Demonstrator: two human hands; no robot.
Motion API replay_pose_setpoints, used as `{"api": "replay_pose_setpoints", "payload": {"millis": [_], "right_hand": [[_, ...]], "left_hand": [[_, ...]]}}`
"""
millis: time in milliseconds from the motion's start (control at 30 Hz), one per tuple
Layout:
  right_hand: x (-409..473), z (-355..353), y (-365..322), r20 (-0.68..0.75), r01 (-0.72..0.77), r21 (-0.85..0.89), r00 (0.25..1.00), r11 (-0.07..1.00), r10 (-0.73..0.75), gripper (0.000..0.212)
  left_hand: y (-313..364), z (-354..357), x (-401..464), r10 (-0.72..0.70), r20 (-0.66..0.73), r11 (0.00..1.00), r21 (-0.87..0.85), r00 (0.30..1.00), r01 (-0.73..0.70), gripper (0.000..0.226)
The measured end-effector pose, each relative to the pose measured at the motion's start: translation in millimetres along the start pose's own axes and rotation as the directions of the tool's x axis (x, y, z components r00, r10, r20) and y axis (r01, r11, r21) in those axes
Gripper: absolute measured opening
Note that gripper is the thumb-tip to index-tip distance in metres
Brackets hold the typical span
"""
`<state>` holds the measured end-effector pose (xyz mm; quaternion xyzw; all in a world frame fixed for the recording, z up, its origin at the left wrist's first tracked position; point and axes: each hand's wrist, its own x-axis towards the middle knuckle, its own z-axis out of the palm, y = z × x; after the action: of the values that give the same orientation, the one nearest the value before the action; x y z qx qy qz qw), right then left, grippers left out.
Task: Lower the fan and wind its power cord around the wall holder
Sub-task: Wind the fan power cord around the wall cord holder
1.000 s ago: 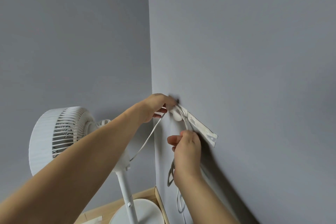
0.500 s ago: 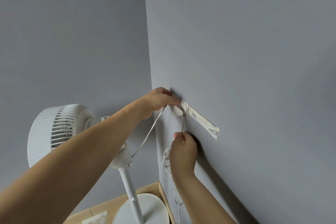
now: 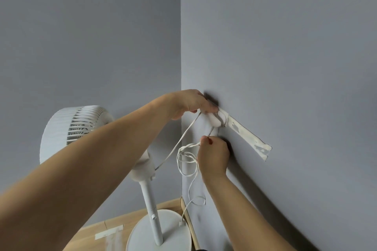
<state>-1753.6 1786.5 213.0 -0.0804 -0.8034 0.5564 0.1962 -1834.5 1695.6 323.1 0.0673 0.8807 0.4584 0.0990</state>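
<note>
A white pedestal fan (image 3: 77, 126) stands in the room corner on its round base (image 3: 173, 232). Its white power cord (image 3: 188, 161) runs up from the base in loose loops to a small white wall holder (image 3: 214, 121) on the right-hand grey wall. My left hand (image 3: 191, 104) reaches over the holder and pinches a stretch of cord against it. Just below the holder my right hand (image 3: 214, 155) grips the cord, and the loops hang to its left. A strand slants from my left hand down toward the fan's neck.
A strip of white tape (image 3: 251, 140) runs down and right from the holder on the wall. Wooden floor (image 3: 91, 236) with a taped patch shows at the bottom left. A skirting edge (image 3: 190, 222) meets the fan's base.
My right hand dropped lower along the cord beneath the holder. More slack cord now hangs in loops to its left. My left hand stays at the holder.
</note>
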Motion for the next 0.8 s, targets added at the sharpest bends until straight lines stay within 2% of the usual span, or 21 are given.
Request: {"api": "replay_pose_setpoints", "payload": {"millis": [100,167,233,367,533,667,800], "right_hand": [[12.0,5.0,-0.5,-0.026,-0.063,-0.019,0.998,0.998,0.062,0.030],[17.2,10.6,0.8,-0.033,-0.089,0.023,0.995,0.996,0.090,0.029],[22.5,20.3,0.1,-0.030,-0.142,0.119,0.989,0.983,0.146,0.026],[37.3,34.7,-6.4,-0.001,-0.234,0.242,0.970,0.942,0.242,0.031],[52.7,46.9,-19.3,-0.035,-0.256,0.371,0.957,0.893,0.289,0.034],[60.4,54.4,-30.7,0.042,-0.291,0.609,0.941,0.738,0.336,0.029],[63.1,59.5,-29.2,0.022,-0.269,0.615,0.946,0.741,0.324,0.018]], "left_hand": [[-20.3,-10.5,2.8,-0.038,-0.044,0.998,-0.048,0.998,0.036,0.012],[-39.7,-20.2,9.1,-0.120,-0.143,0.992,-0.048,0.982,0.114,0.025],[-61.7,-29.1,11.8,-0.180,-0.190,0.983,-0.006,0.965,0.183,0.025],[-90.2,-35.2,13.5,-0.199,-0.115,0.967,0.138,0.973,0.214,0.026],[-92.0,-30.6,26.2,-0.144,0.036,0.955,0.265,0.989,0.129,0.032],[-93.8,-33.8,42.3,-0.046,0.062,0.947,0.319,0.997,0.024,0.035],[-97.8,-37.6,54.4,0.013,0.097,0.953,0.301,0.995,-0.042,0.028]]}}
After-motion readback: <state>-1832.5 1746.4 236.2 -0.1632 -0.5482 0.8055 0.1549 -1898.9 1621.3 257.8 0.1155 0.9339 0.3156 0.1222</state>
